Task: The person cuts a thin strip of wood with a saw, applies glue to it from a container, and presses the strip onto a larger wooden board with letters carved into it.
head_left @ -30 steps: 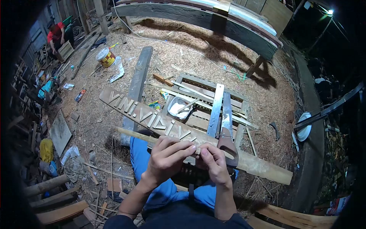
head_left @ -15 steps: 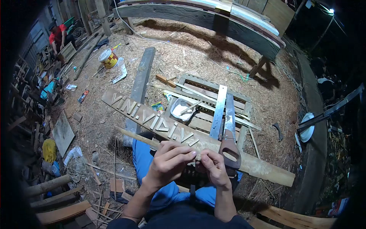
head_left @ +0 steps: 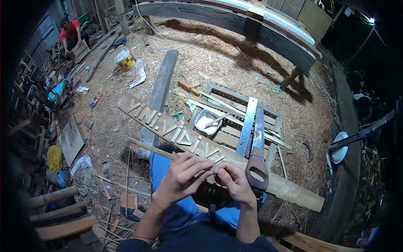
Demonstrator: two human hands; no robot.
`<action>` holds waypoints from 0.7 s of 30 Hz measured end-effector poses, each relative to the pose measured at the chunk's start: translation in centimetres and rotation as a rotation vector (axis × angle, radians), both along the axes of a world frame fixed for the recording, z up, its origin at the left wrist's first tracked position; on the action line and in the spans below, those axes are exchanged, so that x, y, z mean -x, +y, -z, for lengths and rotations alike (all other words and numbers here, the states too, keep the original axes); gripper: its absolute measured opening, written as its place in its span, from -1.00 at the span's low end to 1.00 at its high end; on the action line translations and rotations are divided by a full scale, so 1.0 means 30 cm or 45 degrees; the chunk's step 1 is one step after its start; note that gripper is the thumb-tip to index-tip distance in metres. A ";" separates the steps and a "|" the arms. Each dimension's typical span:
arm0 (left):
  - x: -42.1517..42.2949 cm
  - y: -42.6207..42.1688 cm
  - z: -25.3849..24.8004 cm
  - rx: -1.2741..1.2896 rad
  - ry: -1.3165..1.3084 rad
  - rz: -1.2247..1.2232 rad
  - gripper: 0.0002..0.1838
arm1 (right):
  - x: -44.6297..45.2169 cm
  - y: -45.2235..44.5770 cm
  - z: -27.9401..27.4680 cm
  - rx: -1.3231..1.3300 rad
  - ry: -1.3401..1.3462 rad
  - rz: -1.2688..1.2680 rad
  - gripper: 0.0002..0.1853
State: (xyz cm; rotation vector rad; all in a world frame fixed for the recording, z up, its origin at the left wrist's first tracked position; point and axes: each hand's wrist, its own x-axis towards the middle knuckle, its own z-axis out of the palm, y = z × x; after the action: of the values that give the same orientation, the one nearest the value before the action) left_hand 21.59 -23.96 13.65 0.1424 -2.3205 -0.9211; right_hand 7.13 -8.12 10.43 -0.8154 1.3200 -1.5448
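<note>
My left hand (head_left: 184, 175) is closed around a thin wooden strip (head_left: 151, 148), whose free end points to the left. The fingers of my right hand (head_left: 233, 180) pinch the strip's other end, close to my left fingertips. Beneath and beyond my hands lies a long board (head_left: 294, 192) with raised wooden letters (head_left: 168, 128) along its left part. A handsaw (head_left: 257, 168) rests across the board beside my right hand, its blade pointing away. Left of the saw lies a metal ruler (head_left: 247, 126). A tub of white paste (head_left: 207, 122) with a stick in it sits beyond the letters.
A slatted wooden frame (head_left: 268, 111) lies under the tub and blades. Farther off are a thick beam (head_left: 163, 80), a paint bucket (head_left: 125, 60) and a large bench (head_left: 201, 16). A person in a red shirt (head_left: 71, 31) crouches at the far left, holding a wooden piece.
The whole view has shifted, so the surroundings appear farther right. Both hands stay together at the strip's end, with only small finger movements.
</note>
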 end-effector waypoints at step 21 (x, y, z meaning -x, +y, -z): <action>0.167 0.172 0.125 0.358 -0.164 -0.017 -0.55 | 0.034 0.130 0.043 -0.228 1.550 0.670 -0.86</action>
State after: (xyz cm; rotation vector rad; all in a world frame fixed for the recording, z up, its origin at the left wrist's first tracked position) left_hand 16.57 -18.80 9.91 0.1016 -2.5374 -0.5851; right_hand 6.10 -4.22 9.13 -1.4608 2.6675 -1.2239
